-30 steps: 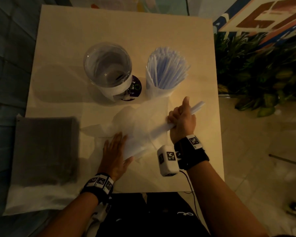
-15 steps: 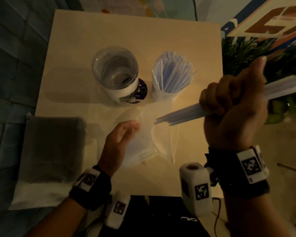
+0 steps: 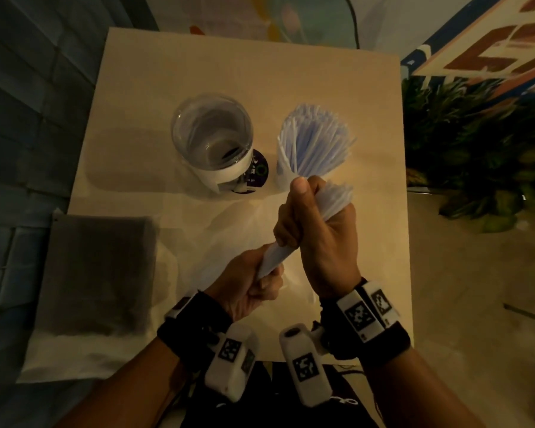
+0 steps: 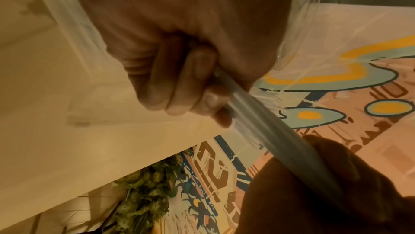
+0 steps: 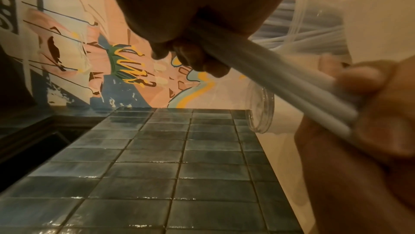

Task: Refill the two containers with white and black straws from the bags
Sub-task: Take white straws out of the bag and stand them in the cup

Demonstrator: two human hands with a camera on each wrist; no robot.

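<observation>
Two hands grip one bundle of white plastic straws [image 3: 294,239] above the pale table [image 3: 155,88]. Right hand [image 3: 318,239] fisted round the upper half; tips fan out beyond the thumb. Left hand [image 3: 250,288] curled round the lower end. Right clear container [image 3: 281,177] already packed with white straws, just beyond the bundle. Left clear glass jar [image 3: 212,140] beside it, apparently without straws. Dark bag of black straws [image 3: 96,273] flat at the table's near left. Empty clear bag [image 3: 229,230] probably under the hands; dim.
</observation>
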